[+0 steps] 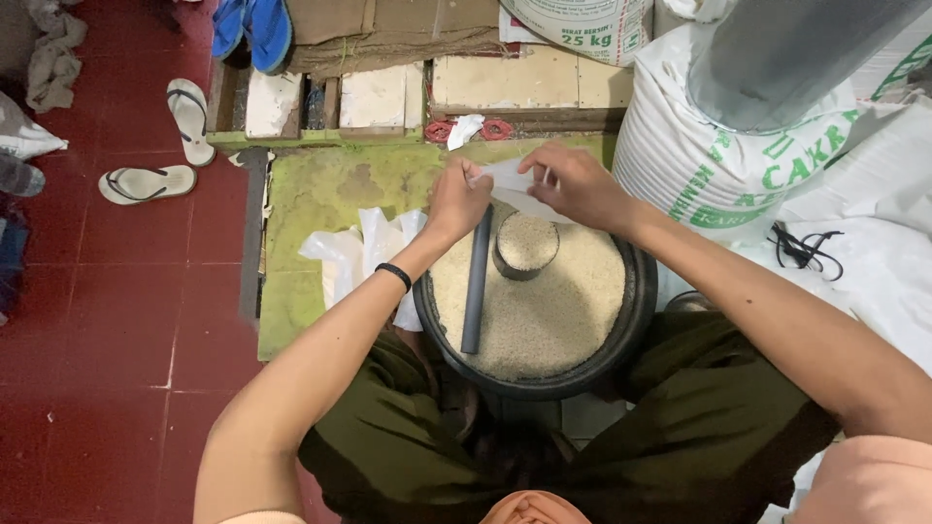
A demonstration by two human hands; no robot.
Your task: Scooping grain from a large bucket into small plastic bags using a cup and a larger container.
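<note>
Above the rice basin (636,291), left hand (456,199) and right hand (578,184) pinch a plastic bag (513,184).

A large white sack (699,165) with green printing stands upright at the right, just beside the basin. Another white sack (582,27) with dark printing sits at the top edge. Clear plastic bags (364,247) lie left.

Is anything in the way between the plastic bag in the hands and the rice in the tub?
Nothing visible blocks it. The left hand and right hand hold the clear plastic bag just above the rice in the black tub. The dark tube and metal can sit below, slightly aside.
</note>
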